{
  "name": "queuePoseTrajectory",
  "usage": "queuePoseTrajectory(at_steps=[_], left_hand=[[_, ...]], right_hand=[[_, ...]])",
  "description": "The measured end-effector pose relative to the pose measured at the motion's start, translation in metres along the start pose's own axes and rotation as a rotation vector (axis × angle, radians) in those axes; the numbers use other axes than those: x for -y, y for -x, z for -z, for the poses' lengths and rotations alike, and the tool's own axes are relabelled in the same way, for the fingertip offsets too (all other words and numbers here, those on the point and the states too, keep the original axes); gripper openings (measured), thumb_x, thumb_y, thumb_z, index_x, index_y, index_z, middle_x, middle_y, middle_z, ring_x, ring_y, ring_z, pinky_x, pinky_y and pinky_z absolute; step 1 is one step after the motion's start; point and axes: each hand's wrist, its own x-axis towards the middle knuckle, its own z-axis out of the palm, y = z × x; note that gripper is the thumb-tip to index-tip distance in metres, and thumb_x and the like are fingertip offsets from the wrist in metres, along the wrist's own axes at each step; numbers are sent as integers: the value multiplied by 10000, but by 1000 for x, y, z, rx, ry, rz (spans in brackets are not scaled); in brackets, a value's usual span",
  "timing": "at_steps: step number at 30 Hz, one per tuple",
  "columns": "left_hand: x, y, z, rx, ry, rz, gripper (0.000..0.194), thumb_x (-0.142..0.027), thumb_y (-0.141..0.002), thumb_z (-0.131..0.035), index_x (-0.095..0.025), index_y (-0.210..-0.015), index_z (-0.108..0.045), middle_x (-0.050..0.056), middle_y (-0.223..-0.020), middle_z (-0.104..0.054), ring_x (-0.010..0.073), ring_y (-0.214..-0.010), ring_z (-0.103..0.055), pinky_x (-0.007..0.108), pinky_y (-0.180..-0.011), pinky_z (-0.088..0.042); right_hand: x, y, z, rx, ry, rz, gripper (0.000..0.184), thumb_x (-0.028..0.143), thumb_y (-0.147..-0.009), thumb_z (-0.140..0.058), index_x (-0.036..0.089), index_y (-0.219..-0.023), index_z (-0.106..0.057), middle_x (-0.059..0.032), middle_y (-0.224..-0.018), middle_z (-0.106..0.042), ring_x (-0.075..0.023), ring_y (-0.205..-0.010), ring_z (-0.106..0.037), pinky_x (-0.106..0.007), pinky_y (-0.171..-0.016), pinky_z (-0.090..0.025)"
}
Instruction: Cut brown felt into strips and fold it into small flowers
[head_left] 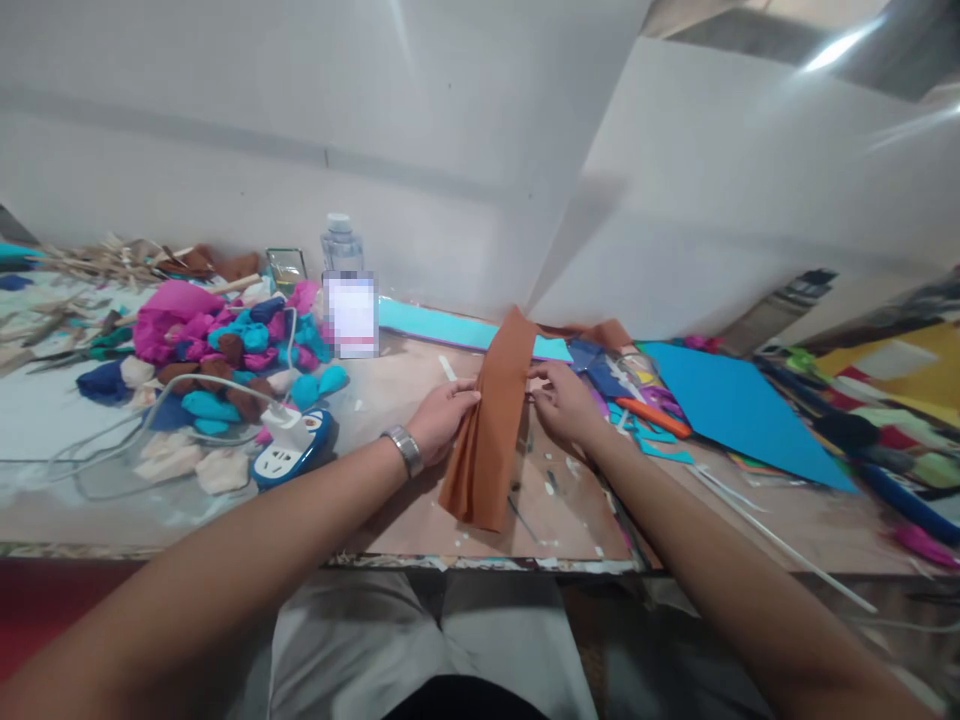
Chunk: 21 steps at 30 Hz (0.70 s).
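The left hand point(439, 418) pinches a long, pleated brown paper strip point(499, 430). The right hand point(568, 402) curls at its smoother edge; from here I can't tell whether it grips.

Strip point(501, 430) over the table point(394, 375) between the left hand point(444, 420) and the right hand point(564, 405), socket block point(279, 464) at left side, heap of pieces point(240, 345) behind it, bottle point(341, 245) behind phone point(352, 315), sheet point(750, 410) at right side.
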Motion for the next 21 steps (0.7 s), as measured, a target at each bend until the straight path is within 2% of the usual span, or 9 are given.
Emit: queuePoseTrajectory(at_steps=[3,6,9,15,18,21], left_hand=[[-2,0,0,-6,-16,0,168,-172,-823,-718,-150,-989,-728,62,-876,-795,199,-781,-740,307,-780,-584],[-2,0,-1,0,-29,6,191,-180,-794,-730,-160,-984,-720,55,-884,-798,198,-776,-740,318,-798,-587],[-1,1,-3,19,-54,24,204,-201,-774,-739,-164,-973,-723,53,-863,-792,204,-748,-737,321,-760,-586],[-2,2,-4,22,-118,49,298,-202,-752,-734,-169,-1048,-714,59,-838,-793,206,-680,-725,305,-645,-562],[-3,3,-5,7,-135,35,407,-201,-729,-775,-157,-1123,-682,67,-845,-796,204,-672,-728,312,-659,-570],[-4,4,-5,-2,-139,19,573,-199,-706,-806,-144,-1245,-620,73,-852,-796,211,-672,-731,321,-656,-572]], right_hand=[[-6,2,-1,60,106,7,347,169,-817,-644,193,-1160,-692,-138,-1188,-716,-337,-1156,-638,-540,-1073,-483],[-4,3,0,129,162,16,410,136,-837,-611,197,-1237,-682,-130,-1225,-735,-303,-1107,-680,-457,-994,-536],[-1,3,1,172,205,23,357,144,-861,-609,194,-1200,-709,-121,-1159,-767,-292,-1034,-700,-416,-926,-551],[-3,4,3,189,245,26,307,167,-881,-594,194,-1149,-742,-115,-1131,-771,-290,-1025,-679,-392,-923,-517],[-6,5,4,163,255,-12,227,171,-883,-568,187,-1004,-759,-117,-1037,-762,-277,-947,-669,-379,-881,-507],[-10,6,8,84,254,-81,142,219,-873,-594,175,-884,-729,-133,-998,-731,-272,-906,-644,-378,-846,-494]])
